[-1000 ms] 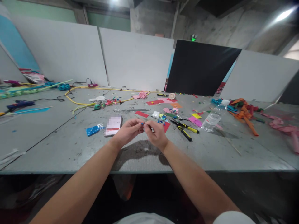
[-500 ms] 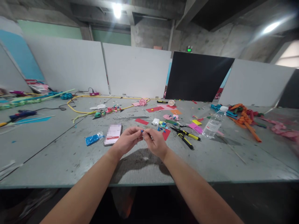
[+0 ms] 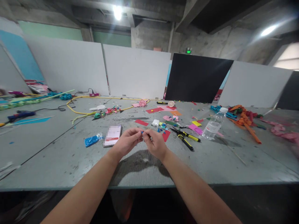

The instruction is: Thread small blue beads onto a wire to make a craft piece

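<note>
My left hand [image 3: 127, 142] and my right hand [image 3: 155, 142] meet fingertip to fingertip just above the grey table [image 3: 70, 155], in the middle of the view. Both are closed in a pinch. Between the fingertips of my left hand shows a tiny blue piece [image 3: 142, 132]. What my right hand pinches is too small to make out. A phone [image 3: 112, 135] lies just left of my left hand. Beside the phone lies a blue plastic bag [image 3: 92, 140]. Yellow-handled pliers [image 3: 186, 136] lie to the right of my right hand.
Scraps of red, pink and yellow paper [image 3: 166, 134] are scattered behind my hands. A clear water bottle [image 3: 213, 124] lies at the right, with orange and red balloons [image 3: 245, 119] beyond it. A yellow cable [image 3: 77, 107] loops at the back left. White and black panels [image 3: 198, 77] line the far edge.
The camera has tilted up a little, so the table sits lower in view. My hands have stayed together in the same pinch at the same spot.
</note>
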A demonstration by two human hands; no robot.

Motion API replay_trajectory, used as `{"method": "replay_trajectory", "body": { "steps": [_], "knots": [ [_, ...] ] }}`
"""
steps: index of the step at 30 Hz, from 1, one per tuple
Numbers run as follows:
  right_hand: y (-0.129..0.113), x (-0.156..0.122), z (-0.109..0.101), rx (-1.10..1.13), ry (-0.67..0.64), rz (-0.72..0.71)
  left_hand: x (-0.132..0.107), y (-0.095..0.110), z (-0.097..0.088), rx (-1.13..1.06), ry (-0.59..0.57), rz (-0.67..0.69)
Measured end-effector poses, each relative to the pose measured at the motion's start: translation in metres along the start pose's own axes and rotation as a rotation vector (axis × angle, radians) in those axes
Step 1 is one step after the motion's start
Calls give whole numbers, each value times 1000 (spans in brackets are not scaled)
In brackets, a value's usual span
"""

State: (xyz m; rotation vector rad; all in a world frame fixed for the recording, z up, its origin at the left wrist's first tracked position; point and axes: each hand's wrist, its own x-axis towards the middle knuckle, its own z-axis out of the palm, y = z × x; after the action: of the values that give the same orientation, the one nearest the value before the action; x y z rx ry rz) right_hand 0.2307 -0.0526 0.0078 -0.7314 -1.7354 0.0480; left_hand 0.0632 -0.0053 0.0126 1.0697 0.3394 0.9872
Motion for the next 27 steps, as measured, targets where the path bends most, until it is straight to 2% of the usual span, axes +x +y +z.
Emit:
{"method": "replay_trajectory", "body": {
  "steps": [19,27],
  "knots": [
    [-2,-1,2,-113,101,-30,-1,2,-2,69,2,7],
    [-1,-2,3,-145,104,-45,-1,2,-3,84,-10,24]
  ]
}}
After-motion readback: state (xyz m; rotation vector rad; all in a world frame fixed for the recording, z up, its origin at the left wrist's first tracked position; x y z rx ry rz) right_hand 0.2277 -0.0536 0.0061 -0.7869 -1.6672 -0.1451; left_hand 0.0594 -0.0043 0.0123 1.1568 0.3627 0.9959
